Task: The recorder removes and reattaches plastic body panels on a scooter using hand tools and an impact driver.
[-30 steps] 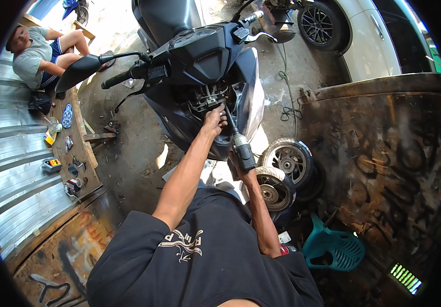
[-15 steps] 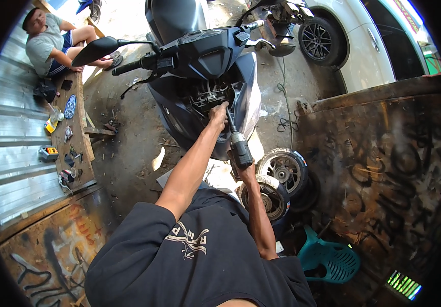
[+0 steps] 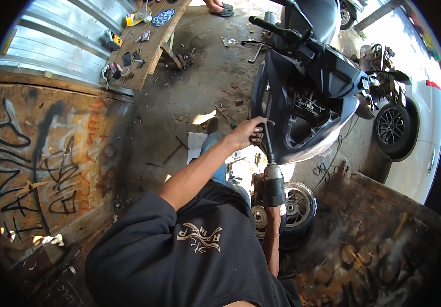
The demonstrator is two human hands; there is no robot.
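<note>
My left hand (image 3: 248, 133), fingers curled, grips the tip end of a long metal extension (image 3: 268, 143) fitted to a dark, grey-nosed power tool (image 3: 273, 187). A small metal piece shows at the tip; I cannot make out what it is. My right hand (image 3: 274, 209) holds the tool by its lower end, partly hidden behind it. Both hands are beside the dark scooter's front body panel (image 3: 333, 130), left of its opening with exposed metal parts (image 3: 306, 105). The handlebar and dash (image 3: 335, 66) are above them.
A wooden bench (image 3: 151, 38) with small items stands upper left; another person's foot (image 3: 220, 11) is beside it. Loose wheels (image 3: 297, 204) lie below the scooter. Graffitied boards (image 3: 51, 153) flank me. A white car (image 3: 420, 169) and another partly dismantled motorbike (image 3: 384, 77) are at right.
My hands and the tool have come out of the scooter's front opening to its left, the tip now outside. The view has swung left, so the scooter sits further right and the other person is mostly cropped.
</note>
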